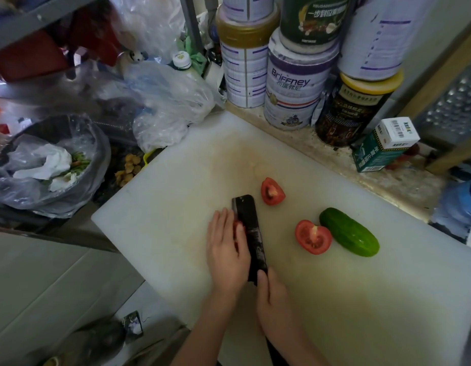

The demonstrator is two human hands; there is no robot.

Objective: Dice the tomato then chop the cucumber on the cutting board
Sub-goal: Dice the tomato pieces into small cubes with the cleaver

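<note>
**Figure: dicing the tomato, head view.** Your left hand (pixel 225 249) lies flat over a tomato piece (pixel 239 228). Its fingers (pixel 224 220) are straight and close together, pressing down rather than curled back, and only a red sliver of the piece shows at their edge. Your right hand (pixel 274 299) is wrapped round the handle of the knife (pixel 249 233), with one finger laid forward toward the blade. The dark blade stands right against the side of your left fingers.

**Main hazard.** Straight fingers give the blade no knuckle to ride against. If the blade drifts left on a downstroke, it would likely meet a fingertip.

**Second hazard.** The piece is almost wholly hidden and probably wet. It may slide under flat pressure and carry your hand into the edge. You are also cutting what you cannot see, so the dice may come out uneven.

**Elsewhere on the board.**
- A tomato quarter (pixel 272 191) sits cut face up, near the blade tip.
- A tomato half (pixel 313 236) sits cut face up to the right, just beside the whole cucumber (pixel 349 232) and perhaps touching it.
- The cucumber is round and uncut, so it could roll if nudged.

All of this rests on the white cutting board (pixel 163 207). Its left corner appears to overhang the counter, so heavy chopping there might rock it. Stacked tins (pixel 295 96) crowd the far edge, where a wide sweep of the knife could knock them.
</note>
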